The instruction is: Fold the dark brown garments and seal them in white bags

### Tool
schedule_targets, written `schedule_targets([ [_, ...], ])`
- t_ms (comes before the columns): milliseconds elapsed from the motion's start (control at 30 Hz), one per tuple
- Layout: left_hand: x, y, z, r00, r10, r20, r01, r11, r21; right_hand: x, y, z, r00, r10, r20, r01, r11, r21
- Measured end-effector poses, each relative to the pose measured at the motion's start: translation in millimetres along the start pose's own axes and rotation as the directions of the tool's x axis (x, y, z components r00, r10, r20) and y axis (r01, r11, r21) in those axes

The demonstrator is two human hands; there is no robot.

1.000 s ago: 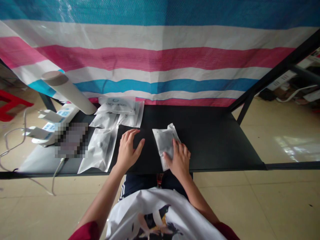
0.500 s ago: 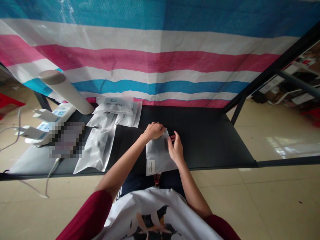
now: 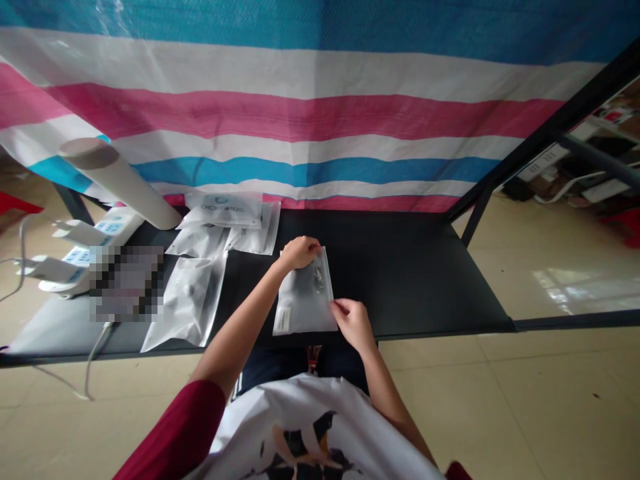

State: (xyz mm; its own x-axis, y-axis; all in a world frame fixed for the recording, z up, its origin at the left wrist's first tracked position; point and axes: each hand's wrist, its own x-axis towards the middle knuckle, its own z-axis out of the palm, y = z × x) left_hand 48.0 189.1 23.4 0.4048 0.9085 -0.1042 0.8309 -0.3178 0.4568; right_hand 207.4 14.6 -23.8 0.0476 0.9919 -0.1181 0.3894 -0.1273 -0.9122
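A translucent plastic zip bag [image 3: 305,298] lies flat on the black table top, with a white label [image 3: 283,320] at its lower left. A small dark metal item [image 3: 317,277] shows through the film near the top. My left hand [image 3: 299,253] pinches the bag's top edge. At its lower right edge, my right hand [image 3: 353,325] holds the film between thumb and fingers. To the left lie several similar bags, the nearest a large one [image 3: 187,303] close to my left forearm.
Behind the table hangs a striped tarpaulin [image 3: 300,117]. A beige tube [image 3: 120,183] leans at back left beside a white power strip [image 3: 95,237] with plugged-in adapters. A pixelated patch [image 3: 127,283] covers part of the table. Black frame bars [image 3: 560,140] run at right.
The bag has gone from folded to spread flat. My left hand has shifted to its top edge, and my right hand has moved down to its lower right edge.
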Motion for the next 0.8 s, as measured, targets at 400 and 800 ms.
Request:
schedule_targets([
  [400, -54.4, 14.1, 26.1, 0.904, 0.099, -0.416, -0.118, 0.993, -0.022, -19.5, -0.5, -8.3, 0.994, 0.106, 0.011, -0.105, 0.951, 0.292],
  [800, -104.9, -23.8, 81.0, 0.929, 0.107, -0.354, -0.09, 0.994, 0.064, 53.5, -4.3, -15.0, 0.991, -0.042, 0.127, 0.052, 0.996, -0.076],
])
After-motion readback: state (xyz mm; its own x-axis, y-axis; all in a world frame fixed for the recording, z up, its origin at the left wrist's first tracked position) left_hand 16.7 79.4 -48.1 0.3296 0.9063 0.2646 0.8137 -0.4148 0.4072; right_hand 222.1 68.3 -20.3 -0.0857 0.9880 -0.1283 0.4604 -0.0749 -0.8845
